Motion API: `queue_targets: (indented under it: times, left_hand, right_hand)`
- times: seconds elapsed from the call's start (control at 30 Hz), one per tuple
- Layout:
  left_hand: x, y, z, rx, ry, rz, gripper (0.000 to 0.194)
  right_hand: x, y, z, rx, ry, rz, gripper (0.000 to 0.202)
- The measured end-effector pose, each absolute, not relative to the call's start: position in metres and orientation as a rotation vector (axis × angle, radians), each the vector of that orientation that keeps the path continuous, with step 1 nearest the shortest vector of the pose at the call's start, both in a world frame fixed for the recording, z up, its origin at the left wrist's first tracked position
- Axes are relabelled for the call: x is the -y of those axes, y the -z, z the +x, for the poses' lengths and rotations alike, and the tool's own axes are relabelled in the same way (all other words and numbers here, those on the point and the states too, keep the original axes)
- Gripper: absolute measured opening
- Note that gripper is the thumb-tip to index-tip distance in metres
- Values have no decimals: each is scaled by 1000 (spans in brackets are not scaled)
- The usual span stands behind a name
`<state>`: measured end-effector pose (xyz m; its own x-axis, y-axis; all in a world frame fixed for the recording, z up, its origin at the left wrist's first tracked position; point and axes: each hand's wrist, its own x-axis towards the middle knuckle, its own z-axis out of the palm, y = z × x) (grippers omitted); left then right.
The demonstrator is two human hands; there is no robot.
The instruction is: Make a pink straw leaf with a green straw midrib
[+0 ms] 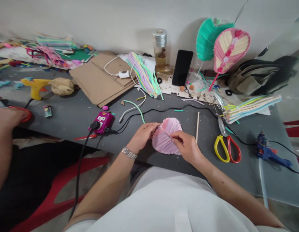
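A pink and lilac pleated piece (165, 143), rounded like a leaf or fan, lies at the table's front edge before me. My left hand (146, 133), with a metal watch on its wrist, pinches the upper left rim of this piece. Over its middle, my right hand (187, 145) has thumb and fingers closed on the end of a thin pink strip (166, 131) that runs across the pleats toward my left fingers. A pale thin stick (197, 127) lies just beyond my right hand. Scissors (228, 148) with yellow and red handles rest farther right.
A blue glue gun (270, 151) and its cord lie at right. Left are a purple power socket (102, 122), cardboard sheets (98, 80) and a co-worker's hand (14, 116). Behind stand a phone (182, 67), a bottle (160, 51), finished fans (231, 51) and pipe-cleaner bundles (144, 74).
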<state>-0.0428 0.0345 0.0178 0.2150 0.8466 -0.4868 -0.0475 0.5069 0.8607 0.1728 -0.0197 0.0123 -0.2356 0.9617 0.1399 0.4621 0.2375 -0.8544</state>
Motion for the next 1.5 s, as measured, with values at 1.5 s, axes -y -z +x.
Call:
queue_targets:
  times: [1.5]
  left_hand:
    - [-33, -19, -28, -1437, -724, 1212, 36]
  right_hand:
    - [43, -20, 199, 2009, -852, -1485, 20]
